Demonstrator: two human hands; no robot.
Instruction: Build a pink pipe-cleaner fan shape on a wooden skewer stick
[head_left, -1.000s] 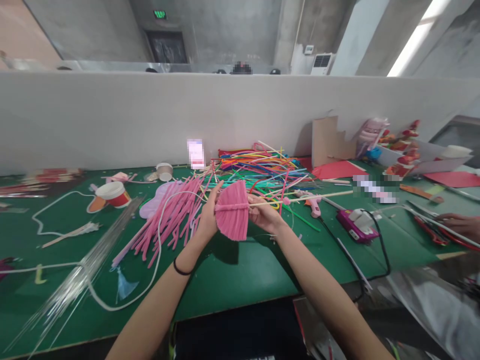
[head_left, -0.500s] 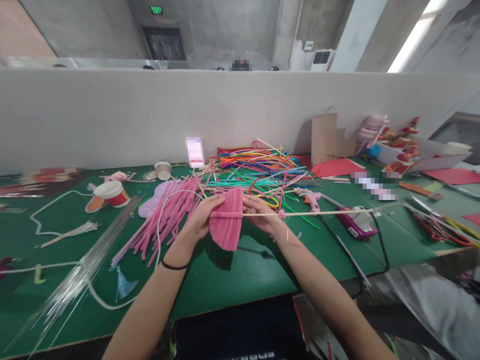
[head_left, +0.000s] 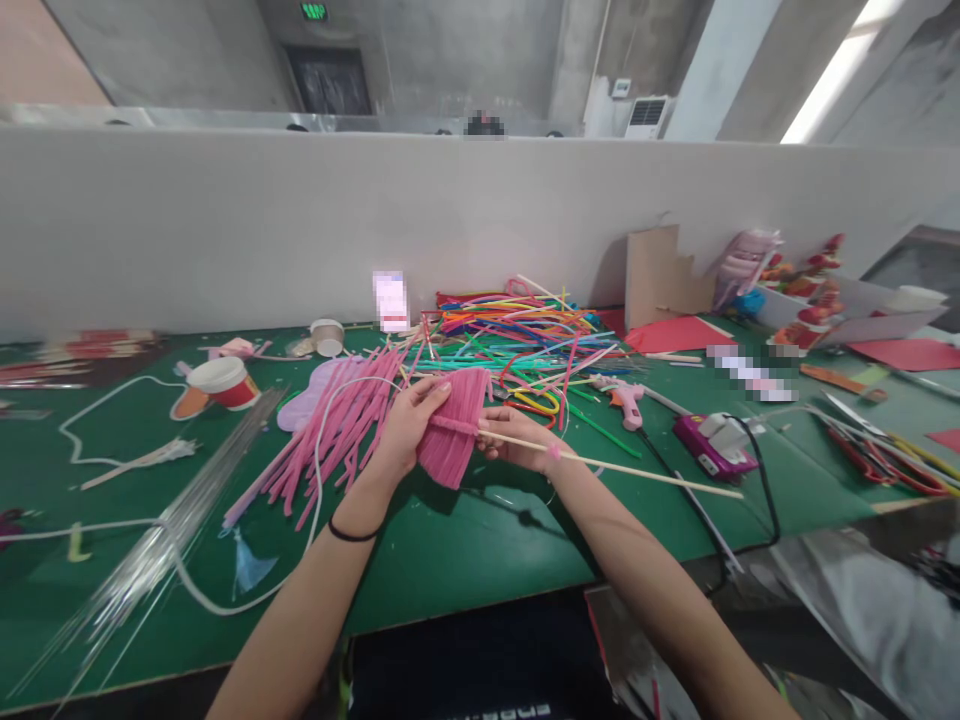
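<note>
A pink fan-shaped piece made of pipe cleaners (head_left: 457, 430) is held above the green table, gripped at its left edge by my left hand (head_left: 411, 420). A pink strip runs across its middle. From its right side a thin wooden stick (head_left: 637, 467) extends to the right, with a small pink knot partway along. My right hand (head_left: 517, 436) has its fingers closed around the stick close to the fan piece. Behind my left hand lies a bundle of loose pink pipe cleaners (head_left: 337, 430).
Multicoloured pipe cleaners (head_left: 517, 330) are heaped at the back. A pink glue gun (head_left: 628, 402) and a purple power strip (head_left: 712, 448) lie to the right, scissors (head_left: 862, 450) beyond. Leftward are a paper cup (head_left: 223, 384), thin wires (head_left: 180, 530) and a blue tassel (head_left: 251, 567).
The fan piece has tilted, and the stick's far end has swung downward, now slanting to the lower right. My right hand has shifted slightly lower.
</note>
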